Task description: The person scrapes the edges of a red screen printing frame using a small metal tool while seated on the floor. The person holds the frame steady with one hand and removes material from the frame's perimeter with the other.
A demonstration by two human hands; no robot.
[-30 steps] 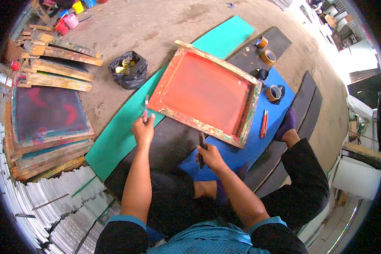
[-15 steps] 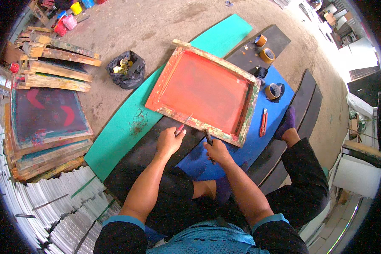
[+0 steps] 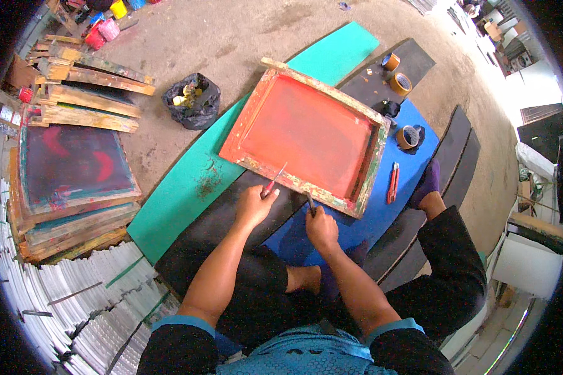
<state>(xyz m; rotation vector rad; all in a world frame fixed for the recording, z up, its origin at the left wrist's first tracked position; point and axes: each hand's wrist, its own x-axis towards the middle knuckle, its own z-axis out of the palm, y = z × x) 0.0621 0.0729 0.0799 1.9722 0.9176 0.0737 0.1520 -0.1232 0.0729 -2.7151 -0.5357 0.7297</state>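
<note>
A wooden screen-printing frame point(image 3: 364, 203) with orange-red mesh lies in front of me, its paint-stained near rail towards my hands. My left hand point(image 3: 254, 207) is closed round the red handle of a thin screwdriver point(image 3: 277, 175), whose metal shaft points up over the near rail. My right hand point(image 3: 322, 229) is wrapped round a slim dark-handled tool point(image 3: 311, 202). Its upper end is at the near rail, right of the screwdriver; its kind I cannot make out. A red cutter knife point(image 3: 393, 183) lies on the blue mat to the right.
Under the frame are a green mat point(image 3: 187, 194), a blue mat point(image 3: 372, 219) and dark mats. Tape rolls point(image 3: 401, 83) stand at the far right. A black bag point(image 3: 192, 103) sits beyond the green mat. Stacked frames point(image 3: 78, 165) and white sheets point(image 3: 106, 300) fill the left.
The dark tool in my right hand has tilted and my right wrist has turned. My left hand keeps its grip on the screwdriver. The whole view has shifted slightly.
</note>
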